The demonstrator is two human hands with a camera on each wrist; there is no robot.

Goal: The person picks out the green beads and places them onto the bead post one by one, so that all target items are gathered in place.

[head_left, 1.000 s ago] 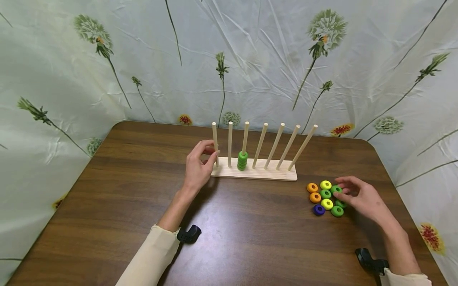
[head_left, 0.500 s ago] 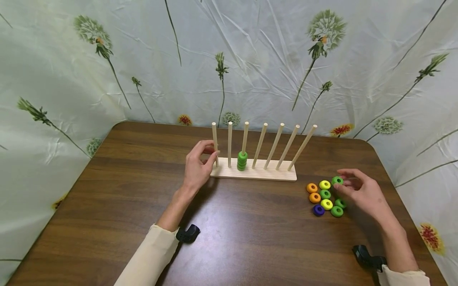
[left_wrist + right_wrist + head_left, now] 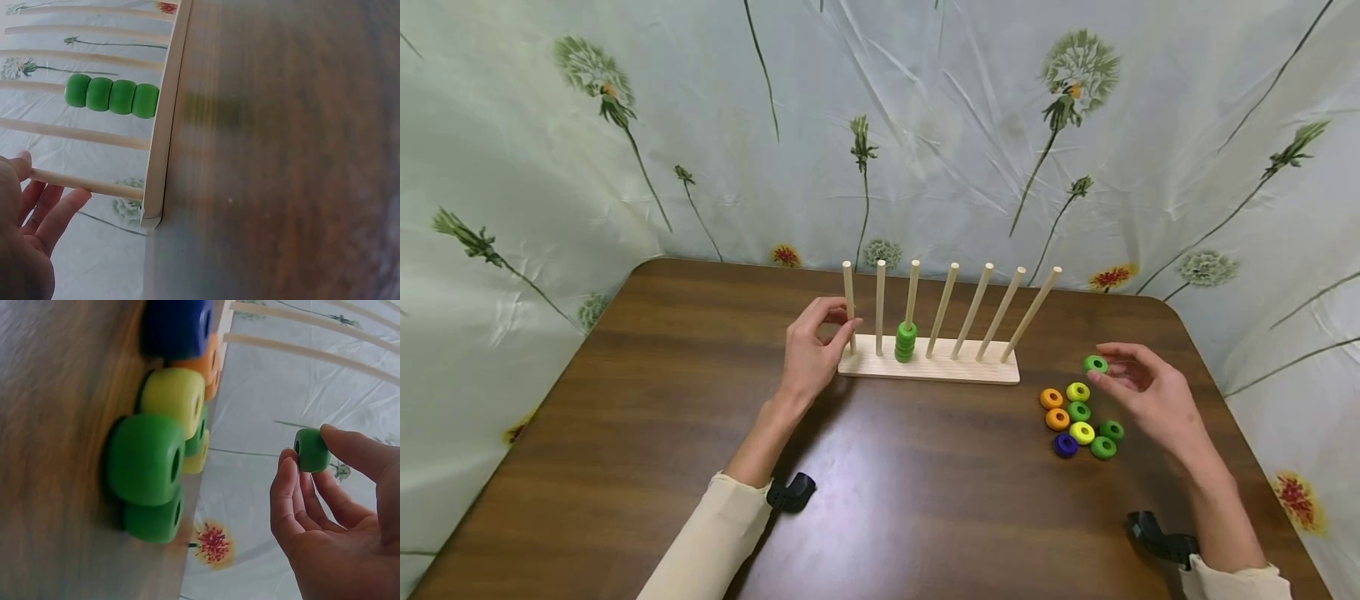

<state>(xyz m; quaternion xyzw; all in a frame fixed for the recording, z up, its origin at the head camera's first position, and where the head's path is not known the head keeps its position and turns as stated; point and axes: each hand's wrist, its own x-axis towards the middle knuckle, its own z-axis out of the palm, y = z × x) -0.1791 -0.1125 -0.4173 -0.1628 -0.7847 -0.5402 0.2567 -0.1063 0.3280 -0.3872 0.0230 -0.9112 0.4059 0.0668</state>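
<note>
My left hand (image 3: 811, 354) pinches the leftmost peg (image 3: 848, 287) of a pale wooden peg rack (image 3: 970, 372), thumb on one side and fingertips on the other. Green beads (image 3: 122, 95), several of them, are stacked on the third peg from the left; the other pegs are bare. To the right of the rack, my right hand (image 3: 1157, 404) holds a green ring-shaped bead (image 3: 1095, 364) between thumb and fingers. That bead is raised off the table, its hole facing away from the palm in the right wrist view.
Under the right hand, loose beads lie in a cluster on the brown table (image 3: 700, 400): orange (image 3: 1051, 399), yellow (image 3: 1082, 432), green (image 3: 1103, 447) and one dark blue (image 3: 1065, 445). A flower-printed cloth (image 3: 737, 125) hangs behind the table.
My right hand has picked a green bead out of the cluster and lifted it up and to the left. The left hand stays at the leftmost peg.
</note>
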